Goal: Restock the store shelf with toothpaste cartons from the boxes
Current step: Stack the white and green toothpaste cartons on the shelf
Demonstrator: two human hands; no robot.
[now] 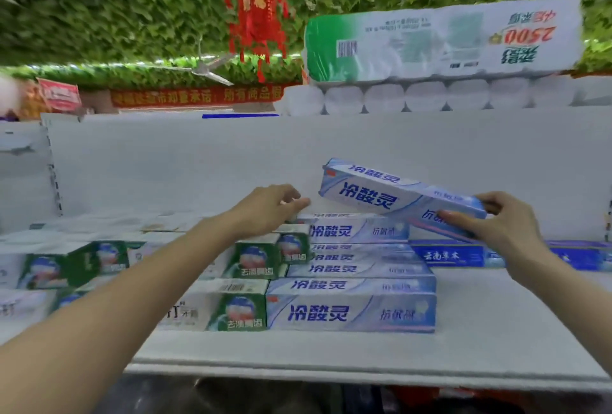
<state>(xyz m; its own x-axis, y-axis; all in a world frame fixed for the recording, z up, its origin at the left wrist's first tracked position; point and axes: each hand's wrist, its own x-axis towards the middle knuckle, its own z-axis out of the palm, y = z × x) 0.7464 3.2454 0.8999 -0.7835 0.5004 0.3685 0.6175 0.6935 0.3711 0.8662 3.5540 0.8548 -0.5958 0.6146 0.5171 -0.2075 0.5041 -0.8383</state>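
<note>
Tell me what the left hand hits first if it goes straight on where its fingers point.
Likely the raised end of the tilted carton that the right hand holds; the left hand points right at it, just above the stack. Depth is unclear.

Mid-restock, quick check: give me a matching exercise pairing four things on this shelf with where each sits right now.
Things:
1. tilted pale blue toothpaste carton
2. green-and-white toothpaste cartons
3. dark blue toothpaste cartons
4. white plastic-wrapped toilet-roll pack

Places:
A. atop the white shelf unit
B. left of the stack of pale blue cartons
C. gripped by the right hand
D. behind and right of that stack

Pairs: 1-C, 2-B, 3-D, 4-A
</note>
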